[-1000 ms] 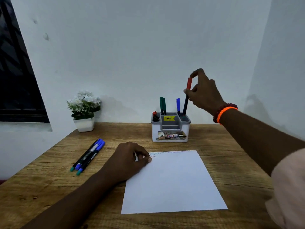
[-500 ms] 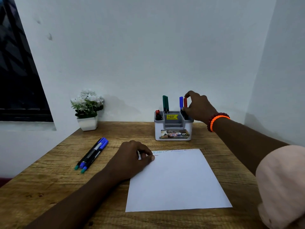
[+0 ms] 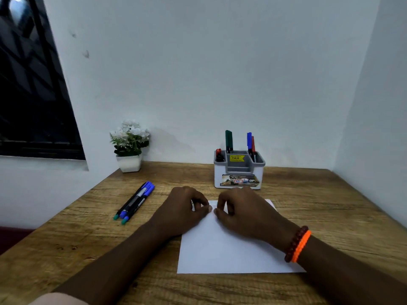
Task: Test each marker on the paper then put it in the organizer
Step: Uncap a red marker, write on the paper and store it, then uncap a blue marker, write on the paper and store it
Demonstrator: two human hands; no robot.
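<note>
Paper (image 3: 222, 252), both hands' curled fingers (image 3: 203, 208) resting on it, perhaps empty

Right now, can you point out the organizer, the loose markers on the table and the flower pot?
organizer (image 3: 239, 172): head view, on its white front wall.
loose markers (image 3: 135, 200): head view, on the middle of the barrels.
flower pot (image 3: 129, 163): head view, on the white pot's front.

Pale plain walls (image 3: 209, 73) meet at two o'clock; a dark window (image 3: 28, 95) sits at ten o'clock above the wooden table (image 3: 319, 205).
</note>
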